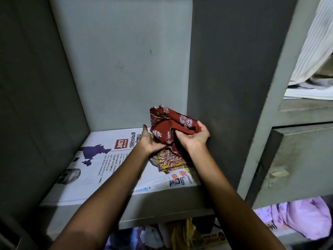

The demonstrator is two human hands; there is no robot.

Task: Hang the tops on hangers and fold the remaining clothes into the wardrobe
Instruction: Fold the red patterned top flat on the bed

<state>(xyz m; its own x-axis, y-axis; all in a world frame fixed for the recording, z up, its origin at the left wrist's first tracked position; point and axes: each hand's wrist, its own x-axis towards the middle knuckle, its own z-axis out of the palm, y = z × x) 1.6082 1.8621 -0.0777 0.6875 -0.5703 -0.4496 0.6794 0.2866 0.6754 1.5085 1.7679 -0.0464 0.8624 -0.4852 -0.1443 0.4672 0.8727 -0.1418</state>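
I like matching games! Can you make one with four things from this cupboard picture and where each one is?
Things:
1. red floral cloth
2. yellow floral cloth
3. newspaper
4. lilac cloth

Places:
A. spread flat over the shelf
B. lower compartment, bottom right
C. held in both hands
D. lying on the newspaper under the hands

Pairs: 1-C, 2-D, 3-A, 4-B

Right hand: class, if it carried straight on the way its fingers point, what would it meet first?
Probably the wardrobe's back wall, though depth is unclear. The right hand already holds the red floral cloth.
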